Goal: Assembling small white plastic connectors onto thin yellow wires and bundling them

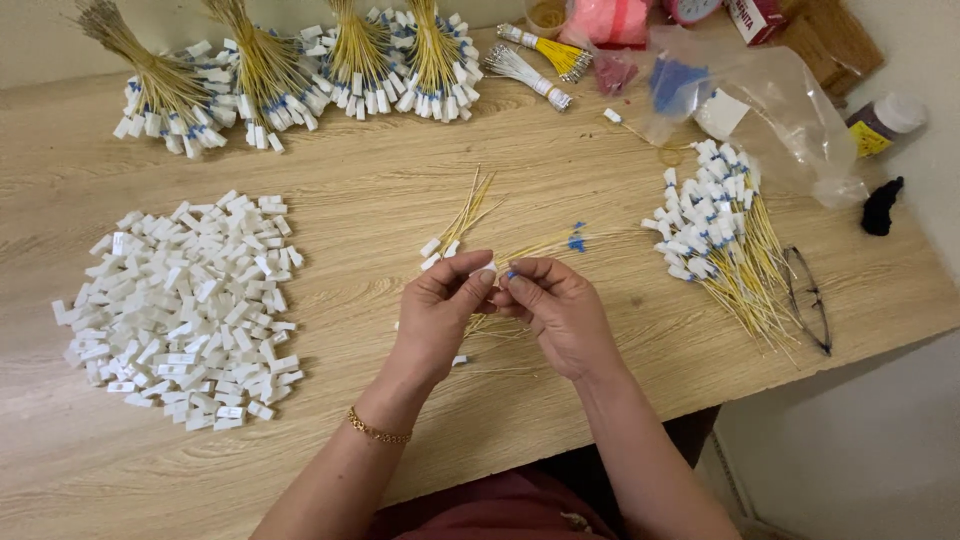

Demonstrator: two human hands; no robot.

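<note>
Both hands meet just above the wooden tabletop (400,180), close in front of the body; left hand (440,305) pinches a small white plastic connector housing (487,269) between thumb and fingertips, fingers closed tight on it; right hand (560,310) pinches a thin yellow wire with a blue tip (512,273), the tip held right against the housing, probably so that the 2 parts line up end to end; whether the tip is already inside, cannot tell; more yellow strands trail under the palms. Just beyond the fingers lie a few loose yellow wires with white ends (462,222) and a couple with blue ends (570,241), near at hand, likely as working stock. To the left a broad heap of white housings (185,305) lies within the left hand's reach; to the right a pile of yellow wires with white-and-blue ends (722,235) lies fanned, just beside a pair of glasses (808,298). Along the far edge 4 tied bundles of finished-looking wires (290,70) stand apart from the work area; clear plastic bags (770,100) and a small bottle (880,122) sit at the far right corner.
</note>
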